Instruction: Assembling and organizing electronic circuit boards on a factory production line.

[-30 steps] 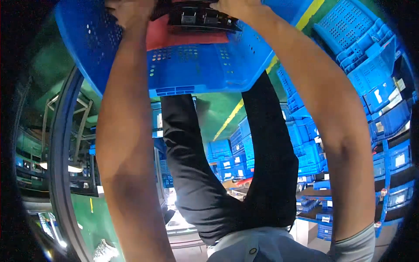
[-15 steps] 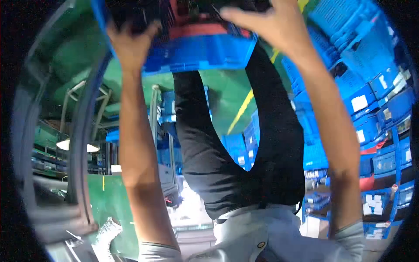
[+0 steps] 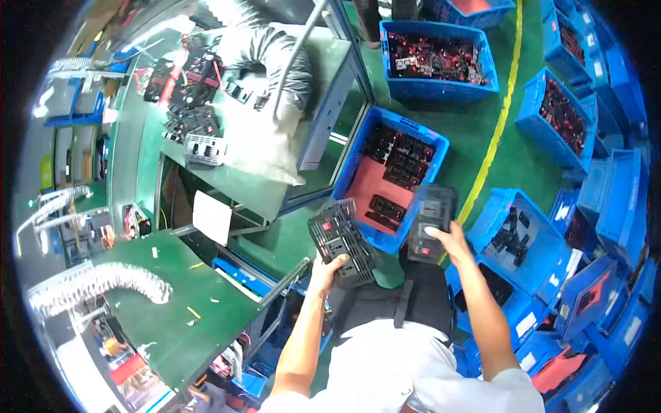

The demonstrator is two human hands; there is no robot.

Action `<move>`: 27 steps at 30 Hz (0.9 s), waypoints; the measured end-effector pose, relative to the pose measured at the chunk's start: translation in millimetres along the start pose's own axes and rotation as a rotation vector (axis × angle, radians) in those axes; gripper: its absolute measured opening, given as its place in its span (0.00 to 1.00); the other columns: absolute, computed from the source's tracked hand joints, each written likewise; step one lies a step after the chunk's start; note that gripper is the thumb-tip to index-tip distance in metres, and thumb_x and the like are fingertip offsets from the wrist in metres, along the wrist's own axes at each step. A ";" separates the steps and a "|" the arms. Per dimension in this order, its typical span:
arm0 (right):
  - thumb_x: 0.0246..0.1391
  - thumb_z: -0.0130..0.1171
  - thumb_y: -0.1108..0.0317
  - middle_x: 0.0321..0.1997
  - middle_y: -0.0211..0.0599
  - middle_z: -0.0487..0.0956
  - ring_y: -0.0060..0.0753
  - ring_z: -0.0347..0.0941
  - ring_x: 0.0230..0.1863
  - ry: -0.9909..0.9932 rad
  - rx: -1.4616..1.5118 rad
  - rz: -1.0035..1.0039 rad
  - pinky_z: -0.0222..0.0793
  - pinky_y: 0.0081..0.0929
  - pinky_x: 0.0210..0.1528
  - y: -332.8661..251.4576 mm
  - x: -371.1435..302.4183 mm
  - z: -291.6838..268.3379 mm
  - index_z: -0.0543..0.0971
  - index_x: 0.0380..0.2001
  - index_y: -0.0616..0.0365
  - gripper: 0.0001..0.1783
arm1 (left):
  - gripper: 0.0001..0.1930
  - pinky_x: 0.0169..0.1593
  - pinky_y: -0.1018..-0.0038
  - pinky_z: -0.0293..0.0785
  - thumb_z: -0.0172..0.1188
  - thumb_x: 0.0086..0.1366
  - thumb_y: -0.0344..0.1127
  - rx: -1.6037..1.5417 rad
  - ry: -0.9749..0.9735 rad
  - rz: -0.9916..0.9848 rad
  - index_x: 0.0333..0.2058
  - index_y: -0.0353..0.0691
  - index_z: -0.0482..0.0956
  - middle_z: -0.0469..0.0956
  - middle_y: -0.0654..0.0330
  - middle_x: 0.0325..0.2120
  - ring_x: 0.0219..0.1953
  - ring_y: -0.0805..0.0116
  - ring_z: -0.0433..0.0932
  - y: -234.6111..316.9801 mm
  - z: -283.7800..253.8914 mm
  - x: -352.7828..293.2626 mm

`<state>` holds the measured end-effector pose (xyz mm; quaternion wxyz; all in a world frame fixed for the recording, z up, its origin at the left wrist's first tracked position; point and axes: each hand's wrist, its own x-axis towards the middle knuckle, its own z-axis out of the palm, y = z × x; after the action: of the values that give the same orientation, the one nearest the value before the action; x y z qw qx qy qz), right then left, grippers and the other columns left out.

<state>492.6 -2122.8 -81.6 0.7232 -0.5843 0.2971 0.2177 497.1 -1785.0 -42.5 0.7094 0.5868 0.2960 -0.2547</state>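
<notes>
My left hand [image 3: 326, 274] is closed on black slotted plastic parts [image 3: 339, 235], the thumb lying across their near side. They seem to be stacked, though I cannot count them. In my right hand [image 3: 452, 244] is a dark, boxy plastic part [image 3: 435, 208], blurred by motion. Both hands are raised at the near end of a blue crate [image 3: 441, 153], one on each side. Inside that crate, similar black parts [image 3: 407, 160] lie at the far end, and another black part [image 3: 385, 210] rests nearer on a red sheet [image 3: 365, 184].
A workbench [image 3: 258, 168] at the left carries black parts [image 3: 196, 124] and a silver flexible duct [image 3: 292, 69]. Another green-topped bench [image 3: 200, 323] is nearer. Filled blue crates [image 3: 441, 88] stand ahead, and more crates [image 3: 537, 227] line the right. Beyond the crates, someone's legs [image 3: 368, 20] show.
Earlier, both hands were empty or loosely spread over a blue crate close to my legs. Now each holds black plastic parts, and the view has swung to take in benches and crates.
</notes>
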 end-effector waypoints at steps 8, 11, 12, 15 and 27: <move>0.36 0.72 0.60 0.46 0.42 0.71 0.39 0.66 0.52 0.041 -0.474 -0.276 0.63 0.34 0.56 -30.2 -4.1 60.1 0.82 0.38 0.57 0.23 | 0.23 0.45 0.70 0.76 0.62 0.51 0.30 -0.247 -0.082 0.026 0.48 0.36 0.72 0.77 0.61 0.39 0.38 0.69 0.77 38.2 23.3 -72.0; 0.34 0.73 0.58 0.55 0.52 0.68 0.47 0.59 0.60 -0.161 -0.566 -0.411 0.53 0.41 0.65 -60.7 -21.3 73.9 0.83 0.42 0.51 0.26 | 0.25 0.50 0.64 0.75 0.62 0.51 0.34 -0.594 0.007 0.114 0.49 0.35 0.72 0.78 0.57 0.42 0.43 0.61 0.78 49.8 -7.8 -114.4; 0.34 0.73 0.59 0.57 0.53 0.68 0.46 0.58 0.61 -0.215 -0.583 -0.408 0.52 0.42 0.66 -79.5 -31.5 86.4 0.83 0.41 0.51 0.25 | 0.29 0.53 0.60 0.74 0.63 0.50 0.37 -0.668 0.020 0.181 0.52 0.35 0.71 0.77 0.54 0.45 0.46 0.57 0.77 49.8 -32.6 -122.3; 0.35 0.74 0.61 0.59 0.48 0.67 0.43 0.58 0.61 -0.388 -0.544 -0.374 0.52 0.40 0.66 -118.4 -51.2 126.5 0.81 0.43 0.54 0.27 | 0.31 0.55 0.58 0.73 0.63 0.52 0.42 -0.727 0.032 0.382 0.53 0.33 0.70 0.76 0.52 0.48 0.48 0.55 0.77 82.1 -97.8 -124.4; 0.33 0.74 0.64 0.57 0.45 0.65 0.45 0.58 0.60 -0.524 -0.474 -0.719 0.50 0.37 0.64 -248.2 -39.6 428.3 0.78 0.48 0.58 0.33 | 0.14 0.45 0.67 0.78 0.60 0.60 0.32 -0.846 0.003 0.610 0.44 0.37 0.76 0.79 0.59 0.39 0.40 0.65 0.80 361.5 -269.8 106.5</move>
<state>703.1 -1759.4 183.4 0.6501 -0.7235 -0.1721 0.1557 794.7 -1455.5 90.6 0.9261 0.3085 0.1897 0.1061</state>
